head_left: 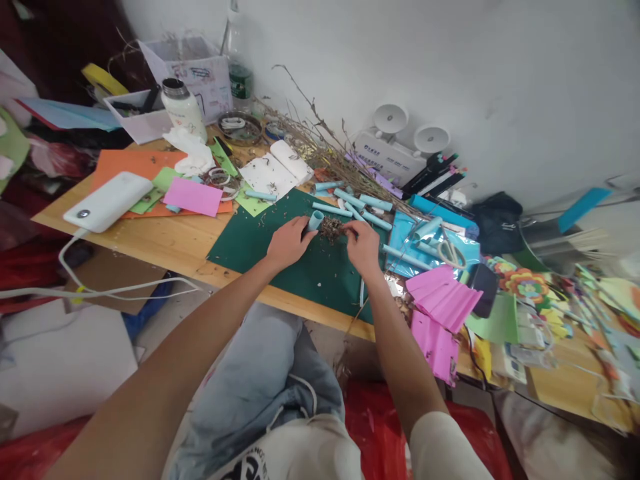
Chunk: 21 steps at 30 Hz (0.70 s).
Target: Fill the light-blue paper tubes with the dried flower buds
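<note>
My left hand point(289, 241) is curled round a short light-blue paper tube point(315, 221) over a dark green sheet point(260, 243). My right hand point(362, 244) pinches a small brown clump of dried plant bits point(331, 230) right beside the tube's open end. Both hands rest on the green sheet, almost touching each other. More light-blue rolled tubes point(357, 203) lie just beyond the hands, and dry twigs point(330, 157) stretch behind them.
A white power bank point(107, 201) with a cable lies at the left on orange paper point(127, 167). A folded pink paper fan point(443, 297) and scissors point(450, 253) sit to the right. A white bottle point(183, 110), boxes and coloured paper crowd the wooden table point(165, 243).
</note>
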Motion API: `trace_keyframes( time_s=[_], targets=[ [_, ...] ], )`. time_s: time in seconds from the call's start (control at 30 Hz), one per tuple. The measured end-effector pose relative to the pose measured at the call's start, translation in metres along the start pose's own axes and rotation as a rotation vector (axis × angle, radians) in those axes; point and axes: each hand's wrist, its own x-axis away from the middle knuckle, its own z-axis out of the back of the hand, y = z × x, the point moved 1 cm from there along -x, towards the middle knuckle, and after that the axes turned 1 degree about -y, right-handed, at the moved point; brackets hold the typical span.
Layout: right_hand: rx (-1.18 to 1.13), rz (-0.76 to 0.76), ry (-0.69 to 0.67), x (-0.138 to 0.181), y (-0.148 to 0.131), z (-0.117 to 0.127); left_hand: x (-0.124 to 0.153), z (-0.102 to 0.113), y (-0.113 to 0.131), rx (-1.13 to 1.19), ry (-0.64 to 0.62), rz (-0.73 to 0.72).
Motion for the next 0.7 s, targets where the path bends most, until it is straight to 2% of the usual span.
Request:
trace_keyframes(
  time_s=[0.17, 0.37, 0.57, 0.7],
  targets=[
    [-0.033, -0.008, 0.007, 0.0023, 0.004, -0.01, -0.0001, -0.0001, 0.0006, -0.009, -0.007, 0.013],
    [-0.066, -0.021, 0.022, 0.0003, 0.005, -0.0082, 0.0004, -0.0005, -0.0002, -0.004, 0.009, -0.003],
    [-0.164, -0.141, 0.053, 0.0021, 0.0091, -0.0088, 0.0006, 0.0002, 0.0004, 0.003, 0.002, 0.002],
    [-0.096, -0.15, 0.018, 0.003, 0.0076, -0.0058, 0.0009, 0.0006, 0.001, 0.001, -0.008, 0.016]
  ],
)
